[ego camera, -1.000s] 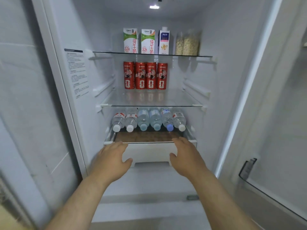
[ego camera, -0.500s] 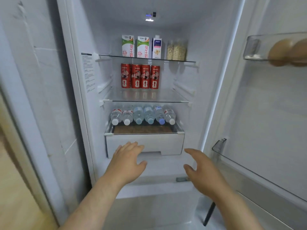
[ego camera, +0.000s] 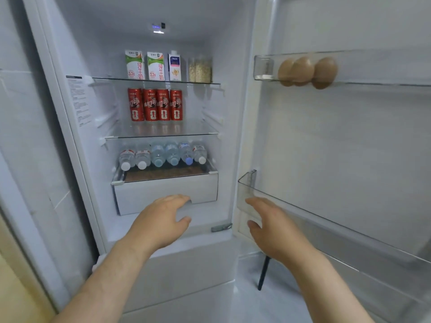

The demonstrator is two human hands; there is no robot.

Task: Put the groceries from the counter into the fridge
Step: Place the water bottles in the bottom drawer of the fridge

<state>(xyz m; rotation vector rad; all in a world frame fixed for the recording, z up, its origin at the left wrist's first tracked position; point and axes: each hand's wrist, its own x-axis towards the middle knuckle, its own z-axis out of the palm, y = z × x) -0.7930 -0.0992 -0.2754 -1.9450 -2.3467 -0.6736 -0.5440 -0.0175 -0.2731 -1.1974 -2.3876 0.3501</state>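
The fridge stands open in front of me. Its top shelf holds milk cartons (ego camera: 144,65) and a jar of grains (ego camera: 200,69). Several red cans (ego camera: 155,104) line the middle shelf. Water bottles (ego camera: 163,155) lie side by side above the white drawer (ego camera: 140,195), which sits pushed in. My left hand (ego camera: 161,222) hovers empty, fingers relaxed, in front of the drawer's lower edge. Empty too, my right hand (ego camera: 272,227) is spread beside the lower door bin (ego camera: 247,185). Three brown eggs (ego camera: 305,71) sit in the upper door bin.
The open fridge door (ego camera: 349,148) fills the right side with its two clear bins. A white wall or panel (ego camera: 28,148) flanks the fridge on the left. Below the drawer is the closed lower compartment front (ego camera: 186,271).
Both hands have drawn back from the drawer front. The view has pulled back and swung right, bringing the door bins and eggs into sight. My right hand has shifted toward the door.
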